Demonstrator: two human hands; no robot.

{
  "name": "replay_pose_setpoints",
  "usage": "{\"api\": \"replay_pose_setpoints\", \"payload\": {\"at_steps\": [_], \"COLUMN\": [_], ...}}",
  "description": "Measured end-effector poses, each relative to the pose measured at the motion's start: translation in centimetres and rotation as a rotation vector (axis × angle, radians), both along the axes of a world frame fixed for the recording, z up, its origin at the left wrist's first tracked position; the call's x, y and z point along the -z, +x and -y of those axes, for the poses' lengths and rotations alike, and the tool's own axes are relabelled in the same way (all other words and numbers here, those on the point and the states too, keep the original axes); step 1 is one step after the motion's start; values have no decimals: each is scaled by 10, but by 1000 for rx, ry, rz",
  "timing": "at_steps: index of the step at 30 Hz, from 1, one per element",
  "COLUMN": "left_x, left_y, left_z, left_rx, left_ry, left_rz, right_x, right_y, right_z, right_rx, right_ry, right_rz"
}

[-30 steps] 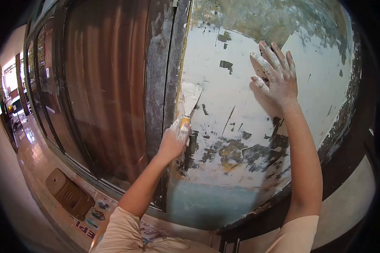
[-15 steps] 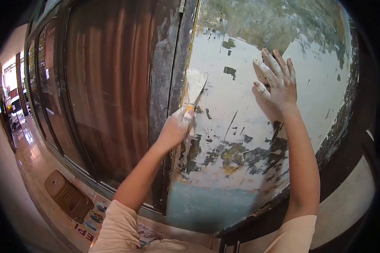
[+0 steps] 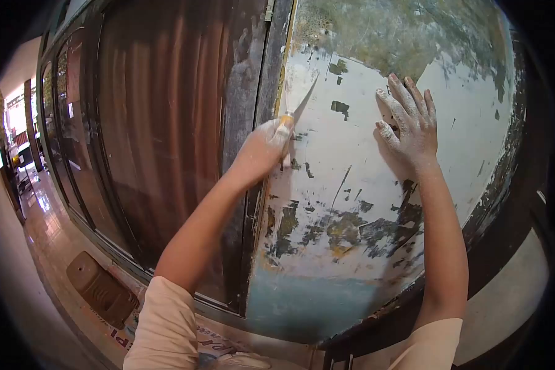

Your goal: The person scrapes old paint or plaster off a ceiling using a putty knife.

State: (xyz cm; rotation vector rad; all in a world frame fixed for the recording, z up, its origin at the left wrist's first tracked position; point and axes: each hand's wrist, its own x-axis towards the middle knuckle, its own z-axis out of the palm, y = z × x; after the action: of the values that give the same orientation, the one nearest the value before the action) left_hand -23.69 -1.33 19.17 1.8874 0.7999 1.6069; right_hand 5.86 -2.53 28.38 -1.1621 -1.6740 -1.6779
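Note:
My left hand (image 3: 264, 150) is closed round the handle of a putty knife (image 3: 296, 92), whose wide, white-smeared blade points up along the left edge of the wall panel. White powder coats the fingers of both hands. Spread out on the panel to the right, my right hand (image 3: 411, 123) has its fingers apart and holds nothing. The wall panel (image 3: 351, 148) carries a patchy white layer across its middle, with dark bare spots showing through. Its top is mottled grey-green, and a blue-green band (image 3: 314, 302) runs along the bottom.
Left of the panel stands a dark door frame (image 3: 243, 74) with a glass pane and a brown curtain (image 3: 160, 111) behind it. A brown plastic stool (image 3: 98, 290) is on the tiled floor at lower left, near a printed sheet (image 3: 219, 345).
My left hand and the putty knife have moved upward along the panel's left edge. The right hand stays spread on the panel; the view has shifted slightly.

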Motion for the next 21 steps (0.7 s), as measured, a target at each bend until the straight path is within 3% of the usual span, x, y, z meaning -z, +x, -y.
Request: {"api": "replay_pose_setpoints", "payload": {"at_steps": [4,6,7,9,10,14,17,20,21], "left_x": [-17,6,28,59,51,-1,-41,-16,15], "left_y": [-1,1,3,7,6,1,1,1,-2], "left_z": [-5,3,-2,-6,4,-7,6,11,-5], "left_rx": [-37,-58,-199,-257,-231,-138,-94,-107,-164], "left_ry": [-16,-73,127,56,-21,99,-26,-96,113], "left_rz": [-31,-29,-115,-155,-165,-122,-90,-128,-195], "right_x": [0,2,3,2,2,1,1,3,4], "right_y": [0,2,2,0,0,5,5,3,2], "right_z": [0,-1,0,1,1,-4,-6,-4,-4], "right_rx": [-19,-32,-33,-30,-28,-27,-55,-44,-20], "right_ry": [5,13,10,13,15,21,45,49,46], "right_rz": [-2,-2,0,-9,-12,-1,17,10,-6]}}
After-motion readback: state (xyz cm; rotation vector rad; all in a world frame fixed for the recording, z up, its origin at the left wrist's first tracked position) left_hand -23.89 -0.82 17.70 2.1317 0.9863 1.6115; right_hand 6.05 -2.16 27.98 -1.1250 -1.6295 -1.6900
